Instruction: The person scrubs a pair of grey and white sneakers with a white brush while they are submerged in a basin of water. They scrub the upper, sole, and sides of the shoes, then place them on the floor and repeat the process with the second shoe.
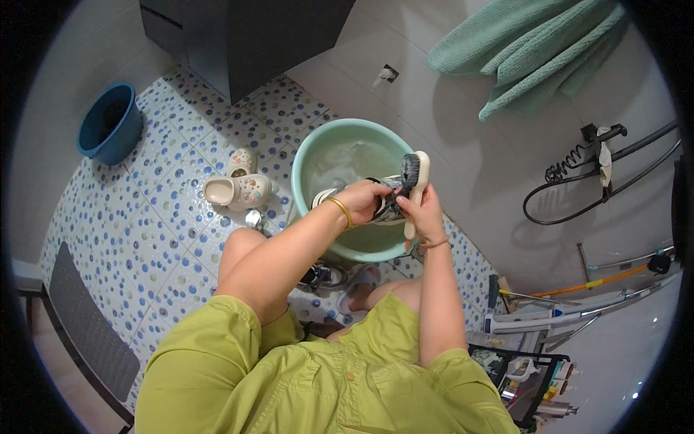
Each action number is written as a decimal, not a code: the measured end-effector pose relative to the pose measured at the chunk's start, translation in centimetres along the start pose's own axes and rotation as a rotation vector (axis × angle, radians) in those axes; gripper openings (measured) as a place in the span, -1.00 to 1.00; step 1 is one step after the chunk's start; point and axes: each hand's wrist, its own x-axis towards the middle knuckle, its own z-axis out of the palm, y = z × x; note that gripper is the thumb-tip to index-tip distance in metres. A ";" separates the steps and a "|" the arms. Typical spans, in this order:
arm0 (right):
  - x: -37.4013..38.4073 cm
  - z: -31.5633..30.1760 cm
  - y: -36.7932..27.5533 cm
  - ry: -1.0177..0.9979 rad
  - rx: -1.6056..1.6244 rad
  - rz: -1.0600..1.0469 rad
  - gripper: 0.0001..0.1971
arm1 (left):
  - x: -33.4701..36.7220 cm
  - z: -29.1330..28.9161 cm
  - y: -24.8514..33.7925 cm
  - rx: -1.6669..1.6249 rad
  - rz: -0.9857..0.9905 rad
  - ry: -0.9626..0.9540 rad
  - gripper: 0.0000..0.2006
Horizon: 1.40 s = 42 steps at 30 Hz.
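Observation:
Over a mint-green basin (298, 170) of cloudy water, my left hand (358, 200) is closed around a black-and-white sneaker (391, 212). My right hand (425, 217) grips the cream handle of a scrub brush (421, 177). The brush stands nearly upright, its dark bristles facing left toward the sneaker. Both hands are close together above the basin's right half. My fingers and the brush cover part of the sneaker. Below the basin, near my feet, another dark sneaker (323, 275) rests on the floor.
Pale clogs (238, 189) lie left of the basin on the dotted tile floor (163, 239). A blue bucket (114, 126) stands far left, and a dark cabinet (246, 43) rises behind. A green towel (531, 50) hangs far right. A black rack (531, 376) with bottles sits at lower right.

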 end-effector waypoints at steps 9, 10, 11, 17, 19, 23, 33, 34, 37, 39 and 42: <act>-2.8 0.4 0.1 0.402 -0.791 -0.352 -0.39 | 0.4 -0.3 0.7 -0.192 -0.138 0.016 -0.52; -4.2 2.2 -1.3 0.347 -0.787 -0.364 -0.40 | 0.2 -0.3 0.9 -0.223 -0.145 0.007 -0.48; -5.6 3.6 -2.0 0.297 -0.784 -0.374 -0.41 | 0.0 0.1 0.9 -0.192 -0.105 0.026 -0.44; -3.7 5.7 -0.7 0.221 -0.986 -0.321 -0.42 | 0.6 0.6 -0.2 -0.059 0.021 0.086 -0.13; -3.9 6.3 -1.0 0.210 -1.000 -0.330 -0.41 | 0.1 0.6 1.0 -0.130 0.022 -0.008 -0.07; -8.8 6.0 0.2 0.090 -0.999 -0.258 -0.41 | 0.1 0.4 1.8 -0.111 0.033 -0.127 0.01; -7.3 6.4 0.0 0.087 -1.042 -0.259 -0.41 | -0.3 0.6 1.7 -0.144 0.075 -0.183 0.02; -6.3 6.2 0.3 0.133 -1.028 -0.311 -0.42 | -1.0 1.4 1.5 -0.040 0.018 -0.070 0.03; -0.8 5.9 -0.6 0.248 -0.991 -0.352 -0.44 | -0.3 1.3 0.4 -0.016 0.006 -0.040 0.04; 0.6 6.4 -2.8 0.257 -1.031 -0.137 -0.45 | -0.7 0.9 1.0 -0.026 0.002 -0.066 0.03; 1.8 2.5 -0.1 0.243 -0.564 -0.334 -0.49 | 0.3 0.2 1.5 0.063 0.052 -0.079 0.04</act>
